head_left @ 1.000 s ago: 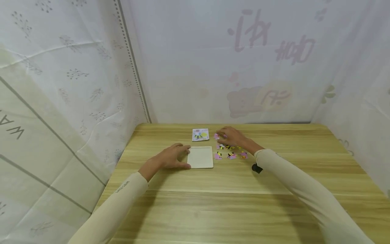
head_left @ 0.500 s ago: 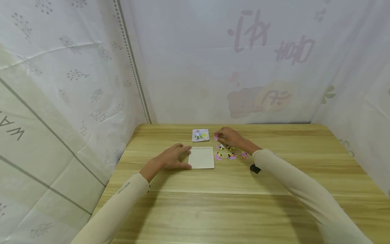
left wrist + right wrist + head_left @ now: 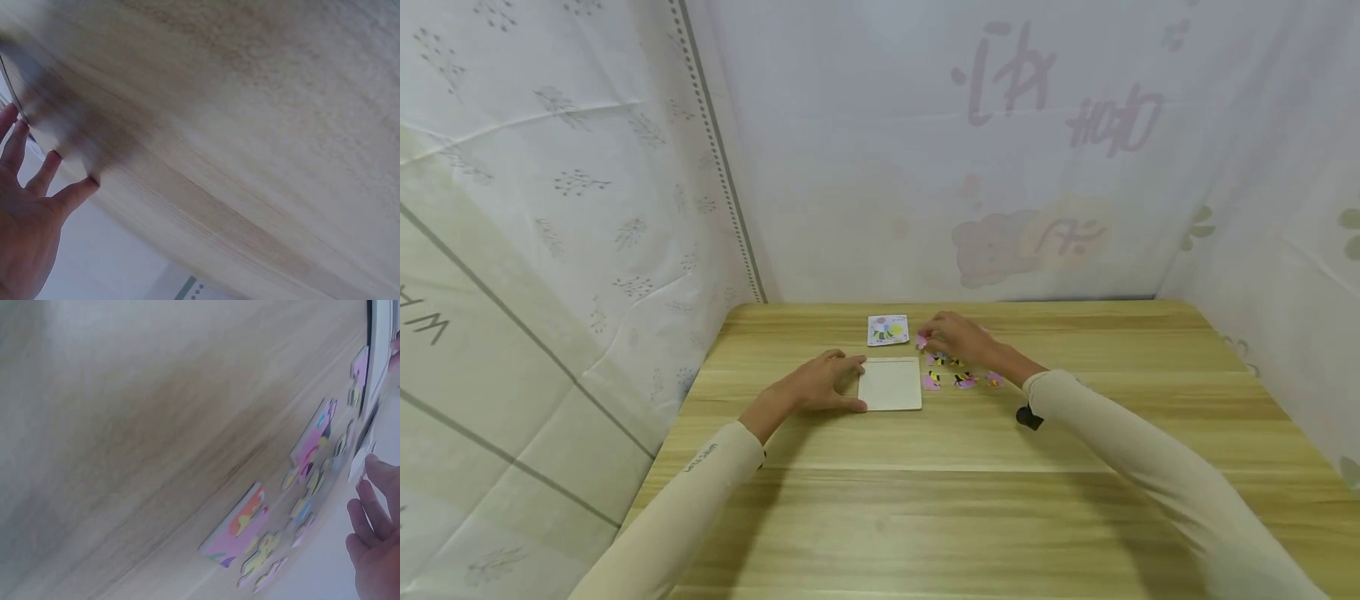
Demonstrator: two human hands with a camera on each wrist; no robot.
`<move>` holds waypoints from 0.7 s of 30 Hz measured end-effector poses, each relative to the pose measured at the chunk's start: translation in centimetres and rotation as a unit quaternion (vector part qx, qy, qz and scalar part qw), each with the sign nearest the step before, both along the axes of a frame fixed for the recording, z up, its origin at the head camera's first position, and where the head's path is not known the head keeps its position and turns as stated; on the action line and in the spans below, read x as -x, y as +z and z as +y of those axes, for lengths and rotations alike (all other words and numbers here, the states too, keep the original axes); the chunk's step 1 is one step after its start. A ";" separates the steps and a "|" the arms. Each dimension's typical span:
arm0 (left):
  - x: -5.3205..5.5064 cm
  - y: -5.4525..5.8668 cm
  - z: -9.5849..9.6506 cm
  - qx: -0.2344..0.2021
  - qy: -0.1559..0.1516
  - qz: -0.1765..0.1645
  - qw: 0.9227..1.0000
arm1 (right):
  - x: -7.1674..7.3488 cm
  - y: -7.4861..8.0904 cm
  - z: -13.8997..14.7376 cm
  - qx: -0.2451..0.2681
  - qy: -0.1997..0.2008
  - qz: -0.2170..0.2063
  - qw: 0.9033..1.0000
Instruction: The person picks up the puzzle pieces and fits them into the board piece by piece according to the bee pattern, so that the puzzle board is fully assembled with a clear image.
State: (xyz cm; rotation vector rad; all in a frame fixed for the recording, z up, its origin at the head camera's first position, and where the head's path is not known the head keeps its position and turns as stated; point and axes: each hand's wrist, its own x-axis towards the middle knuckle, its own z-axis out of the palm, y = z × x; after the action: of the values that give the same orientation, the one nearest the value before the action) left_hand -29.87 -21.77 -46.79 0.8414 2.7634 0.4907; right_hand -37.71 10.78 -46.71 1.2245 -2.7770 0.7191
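Note:
My left hand (image 3: 820, 385) rests at the left side of a flat white puzzle tray (image 3: 891, 385), thumb at the lower left corner and fingertips at the upper left. In the left wrist view its fingers (image 3: 74, 195) are spread, tips against the tabletop. Just beyond the tray's upper right corner, my right hand (image 3: 958, 337) pinches a small pink puzzle piece (image 3: 921, 342) between thumb and fingers. The right wrist view shows this piece (image 3: 360, 465) from its pale side edge. Below the right hand lie several loose pink, yellow and black puzzle pieces (image 3: 932, 381), some partly hidden by the hand.
Behind the tray lies a picture card (image 3: 887, 331) with a yellow and black striped figure. The wooden table (image 3: 880, 517) reaches back to a printed cloth (image 3: 865, 167) hanging behind it; another patterned cloth (image 3: 587, 250) hangs on the left.
My right hand has lifted the pink puzzle piece out of the back row and moved it left, toward the tray. The left hand has stayed at the tray's edge.

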 end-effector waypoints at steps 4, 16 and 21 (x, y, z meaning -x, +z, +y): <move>0.0 0.1 0.1 0.001 0.000 0.001 1.000 | -0.5 0.1 -0.5 0.021 0.029 0.012 0.999; -0.1 0.1 0.1 0.002 0.002 0.004 1.000 | -2.1 -0.5 -2.7 0.016 0.072 0.033 0.997; -0.1 0.2 0.2 0.004 0.003 -0.002 1.000 | -2.8 -0.8 -3.7 0.002 0.074 0.029 0.997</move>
State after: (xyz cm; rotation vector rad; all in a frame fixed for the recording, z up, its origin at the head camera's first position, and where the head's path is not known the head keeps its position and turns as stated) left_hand -29.76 -21.56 -46.60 0.8281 2.7630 0.4817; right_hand -34.96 7.12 -47.47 1.4391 -2.6586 0.6858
